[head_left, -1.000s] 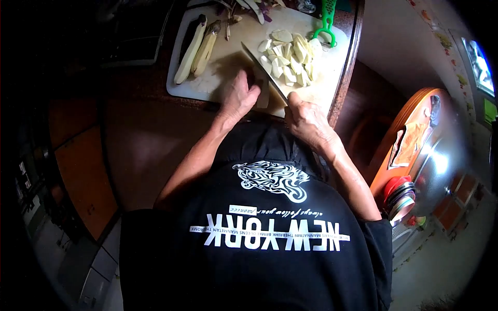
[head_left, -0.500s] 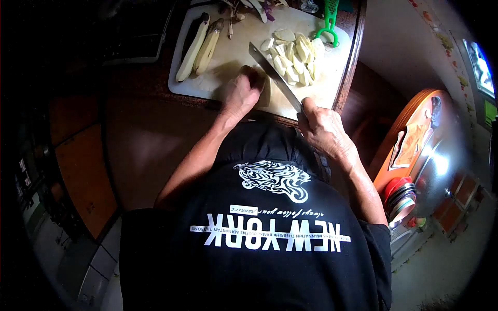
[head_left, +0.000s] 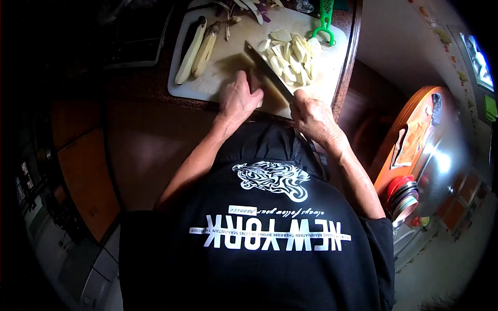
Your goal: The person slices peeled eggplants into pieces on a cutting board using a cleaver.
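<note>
My right hand (head_left: 313, 115) is closed round the handle of a knife (head_left: 270, 71), whose blade slants up and left over a white cutting board (head_left: 218, 92). My left hand (head_left: 239, 98) is curled at the board's near edge, left of the blade, on a pale piece mostly hidden by the fingers. A pile of pale cut slices (head_left: 293, 58) lies right of the blade. On the board's left side rest two long peeled vegetables (head_left: 199, 52), side by side.
A green peeler (head_left: 324, 23) lies at the board's top right, with peelings (head_left: 251, 9) at its top. To the right are an orange wooden board (head_left: 397, 137) with a cloth (head_left: 410, 143) and stacked bowls (head_left: 402, 196).
The knife and my right hand swung right, away from my left hand, then came back left. My left hand has stayed near the same spot. The slices remain in their pile.
</note>
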Available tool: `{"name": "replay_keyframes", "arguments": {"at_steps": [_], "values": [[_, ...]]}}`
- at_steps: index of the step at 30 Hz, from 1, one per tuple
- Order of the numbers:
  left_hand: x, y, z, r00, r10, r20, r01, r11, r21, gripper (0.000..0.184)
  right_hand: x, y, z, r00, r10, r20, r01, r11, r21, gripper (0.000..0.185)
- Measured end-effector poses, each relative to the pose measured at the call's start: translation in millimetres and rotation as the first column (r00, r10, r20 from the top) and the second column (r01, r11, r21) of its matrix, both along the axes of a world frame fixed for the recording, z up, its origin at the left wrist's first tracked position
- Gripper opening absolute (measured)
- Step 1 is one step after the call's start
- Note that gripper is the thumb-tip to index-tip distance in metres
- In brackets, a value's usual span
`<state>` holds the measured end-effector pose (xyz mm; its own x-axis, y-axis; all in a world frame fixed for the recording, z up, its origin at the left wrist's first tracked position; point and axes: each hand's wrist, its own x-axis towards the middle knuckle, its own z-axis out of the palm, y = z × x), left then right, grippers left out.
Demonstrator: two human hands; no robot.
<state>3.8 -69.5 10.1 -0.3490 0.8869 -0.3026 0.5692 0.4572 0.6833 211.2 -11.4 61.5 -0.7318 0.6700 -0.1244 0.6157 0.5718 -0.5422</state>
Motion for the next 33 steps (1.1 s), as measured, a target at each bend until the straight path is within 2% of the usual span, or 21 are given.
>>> {"name": "replay_keyframes", "arguments": {"at_steps": [1,2,4,5,7,10,14,16,17,19,20,22,25,27,29,33], "values": [[0,-2,-12,0.995,0.041,0.090,-0.052,0.992,0.117,0.037,-3,1,4,0.999,-0.046,0.006,0.046,0.999,0.001,0.012],[-1,-1,-20,0.917,0.089,0.388,-0.125,0.990,0.070,0.034,-4,2,13,0.990,-0.131,0.057,0.135,0.987,-0.088,0.011],[-1,7,-12,0.914,0.127,0.384,-0.086,0.989,-0.123,0.036,-2,4,18,0.991,-0.130,0.019,0.132,0.984,-0.116,0.012],[-1,5,-12,0.913,0.129,0.387,-0.088,0.989,-0.123,0.036,-1,3,22,0.992,-0.128,0.022,0.129,0.985,-0.115,0.012],[-4,1,-14,0.900,0.055,0.433,-0.077,0.996,0.034,0.037,3,-3,30,0.996,-0.090,0.022,0.092,0.990,-0.111,0.013],[-4,-4,-26,0.922,0.046,0.384,-0.075,0.995,0.062,0.036,5,-12,36,0.993,-0.111,0.040,0.116,0.976,-0.185,0.014],[-2,-1,-21,0.942,0.078,0.327,-0.097,0.994,0.043,0.040,4,-16,35,0.991,-0.101,0.087,0.115,0.978,-0.174,0.015],[-2,-3,-17,0.965,0.028,0.260,-0.062,0.990,0.124,0.038,5,-15,36,0.993,-0.096,0.075,0.108,0.978,-0.176,0.015],[-3,-4,-13,0.965,0.030,0.260,-0.063,0.991,0.122,0.038,5,-15,36,0.993,-0.091,0.077,0.104,0.978,-0.180,0.015],[-6,-1,6,0.947,-0.002,0.320,0.022,0.998,-0.057,0.039,7,-14,36,0.993,-0.084,0.081,0.098,0.978,-0.187,0.016],[-4,-2,2,0.947,0.000,0.321,0.020,0.998,-0.059,0.039,8,-14,36,0.994,-0.076,0.076,0.089,0.979,-0.182,0.016],[-1,-3,-16,0.973,0.029,0.230,-0.049,0.995,0.084,0.038,7,-14,34,0.996,-0.064,0.069,0.075,0.981,-0.179,0.016],[3,-5,-35,0.986,0.050,0.161,-0.072,0.989,0.133,0.040,5,-17,22,0.994,-0.068,0.090,0.083,0.981,-0.175,0.015],[2,-4,-38,0.987,0.049,0.156,-0.068,0.990,0.120,0.039,0,-15,5,0.999,-0.042,-0.031,0.036,0.987,-0.155,0.013],[-1,-3,-38,0.989,0.049,0.141,-0.065,0.991,0.113,0.039,-8,-10,3,0.997,-0.043,-0.060,0.034,0.990,-0.133,0.013],[2,-4,-40,0.937,0.094,0.337,-0.125,0.990,0.070,0.035,-6,-4,6,0.997,-0.065,-0.032,0.062,0.995,-0.078,0.013]]}}
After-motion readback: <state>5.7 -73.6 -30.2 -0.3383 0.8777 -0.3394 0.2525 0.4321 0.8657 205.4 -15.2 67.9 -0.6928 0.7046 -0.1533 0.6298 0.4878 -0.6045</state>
